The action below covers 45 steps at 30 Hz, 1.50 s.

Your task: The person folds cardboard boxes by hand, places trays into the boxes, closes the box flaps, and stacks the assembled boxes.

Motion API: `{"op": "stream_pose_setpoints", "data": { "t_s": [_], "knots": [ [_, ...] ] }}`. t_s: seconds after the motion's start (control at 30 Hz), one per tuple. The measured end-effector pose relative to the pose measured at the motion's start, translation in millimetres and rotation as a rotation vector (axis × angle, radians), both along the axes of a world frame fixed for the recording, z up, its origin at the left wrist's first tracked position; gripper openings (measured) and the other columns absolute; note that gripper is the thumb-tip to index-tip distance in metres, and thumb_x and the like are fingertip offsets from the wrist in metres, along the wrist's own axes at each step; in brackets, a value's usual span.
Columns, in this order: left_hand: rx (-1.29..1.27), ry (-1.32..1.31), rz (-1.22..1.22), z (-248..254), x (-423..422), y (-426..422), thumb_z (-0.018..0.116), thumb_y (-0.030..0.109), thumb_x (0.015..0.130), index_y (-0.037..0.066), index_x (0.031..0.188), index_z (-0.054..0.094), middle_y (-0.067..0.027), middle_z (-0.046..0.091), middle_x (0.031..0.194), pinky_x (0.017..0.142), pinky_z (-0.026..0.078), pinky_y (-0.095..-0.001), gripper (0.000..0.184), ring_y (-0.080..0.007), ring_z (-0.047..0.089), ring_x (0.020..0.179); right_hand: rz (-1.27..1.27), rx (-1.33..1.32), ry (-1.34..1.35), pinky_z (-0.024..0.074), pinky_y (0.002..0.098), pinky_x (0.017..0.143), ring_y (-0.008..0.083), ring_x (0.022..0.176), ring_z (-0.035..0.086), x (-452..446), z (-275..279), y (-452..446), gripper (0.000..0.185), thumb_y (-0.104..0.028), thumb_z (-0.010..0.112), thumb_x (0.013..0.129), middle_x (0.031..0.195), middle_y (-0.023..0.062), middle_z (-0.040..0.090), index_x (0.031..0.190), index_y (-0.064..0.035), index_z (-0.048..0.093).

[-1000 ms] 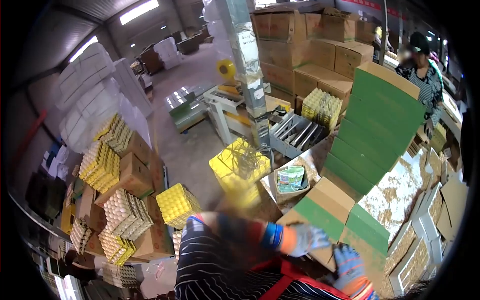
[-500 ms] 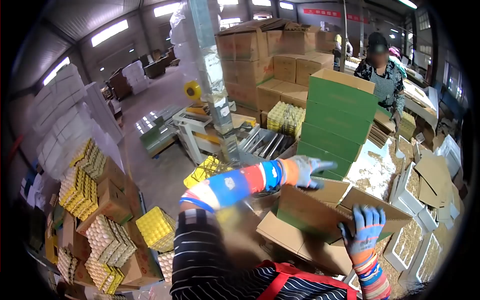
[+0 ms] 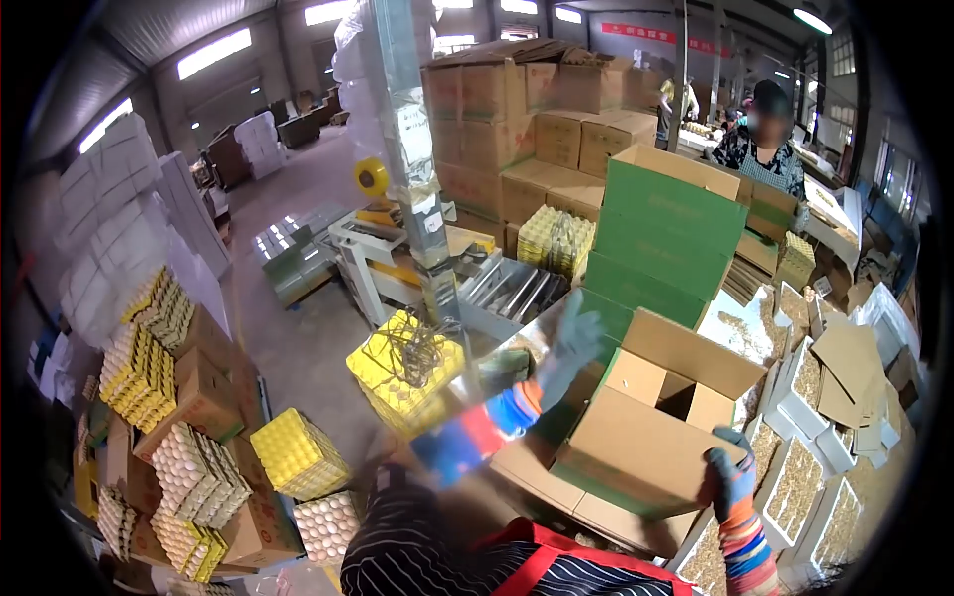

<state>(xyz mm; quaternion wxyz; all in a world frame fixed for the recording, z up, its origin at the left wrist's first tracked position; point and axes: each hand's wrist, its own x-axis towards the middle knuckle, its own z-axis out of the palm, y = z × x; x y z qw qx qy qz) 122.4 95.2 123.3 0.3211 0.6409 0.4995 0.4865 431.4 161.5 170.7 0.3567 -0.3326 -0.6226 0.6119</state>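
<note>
One open-topped carton [image 3: 631, 452], near right, sits over spread cardboard flaps [image 3: 532, 475], its near right corner clasped by the gloved right hand [image 3: 732, 472], seemingly for steadiness; gloved left hand [image 3: 571, 343], blurred, spread wide, apparently unladen, beside green carton stack [image 3: 666, 233].

At ten o'clock, white wrapped bundles [image 3: 114, 214] are piled high. Stacked egg trays [image 3: 211, 505], some filled with eggs, are seen at eight o'clock. Toward eleven, a yellow roll [image 3: 371, 176] is set beside a metal post [image 3: 405, 114], to which paper labels are stuck. Brown cartons [image 3: 475, 144] are stacked toward twelve, and a red banner [image 3: 651, 34] is hung at one. At two, a person in a patterned top [image 3: 770, 159] is seen. White trays [image 3: 831, 452] filled with loose tan material are laid out at four.
</note>
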Motion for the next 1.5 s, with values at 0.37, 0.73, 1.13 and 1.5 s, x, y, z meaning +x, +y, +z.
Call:
{"op": "stream_pose_setpoints", "data": {
  "t_s": [0.37,0.73,1.13,1.5],
  "knots": [
    [0.265,0.471,0.527,7,12,-15,0.075,0.045,0.061,-0.003,0.136,0.016,-0.0244,0.024,0.137,0.105,0.024,-0.0419,0.107,-0.0381,0.025,0.127,0.445,1.427,-0.682,0.0452,0.0371,0.076,0.0307,0.081,0.057,-19,36,19,0.039,-0.042,0.066,0.070,0.090,0.0172,0.059,0.083,-0.0053,0.062],
    [0.040,0.596,0.086,-5,9,-72,0.057,0.019,0.081,0.001,0.117,0.050,-0.0153,0.057,0.110,0.093,0.039,-0.0386,0.041,-0.0289,0.052,0.107,0.175,0.241,0.037,0.0387,0.0307,0.094,0.0184,0.110,0.049,45,-28,13,0.090,-0.031,0.068,0.077,0.119,0.0124,0.052,0.139,-0.0011,0.010],
    [-0.181,0.100,0.292,-16,30,-13,0.045,0.000,0.068,0.003,0.128,0.040,-0.0157,0.044,0.127,0.104,0.025,-0.0348,0.060,-0.0269,0.036,0.123,-0.312,0.778,-1.567,0.0445,0.0411,0.082,0.0333,0.092,0.059,209,-80,190,0.037,-0.043,0.054,0.079,0.094,0.0140,0.064,0.091,-0.0097,0.064],
    [-0.330,-0.057,0.292,4,40,-32,0.036,-0.008,0.070,0.004,0.126,0.043,-0.0071,0.048,0.122,0.067,0.041,-0.0180,0.058,-0.0073,0.050,0.078,-0.601,-0.122,-0.545,0.0405,0.0315,0.083,0.0191,0.094,0.051,290,-161,176,0.065,-0.049,0.066,0.072,0.102,0.0120,0.059,0.112,0.0015,0.056]
  ]
}}
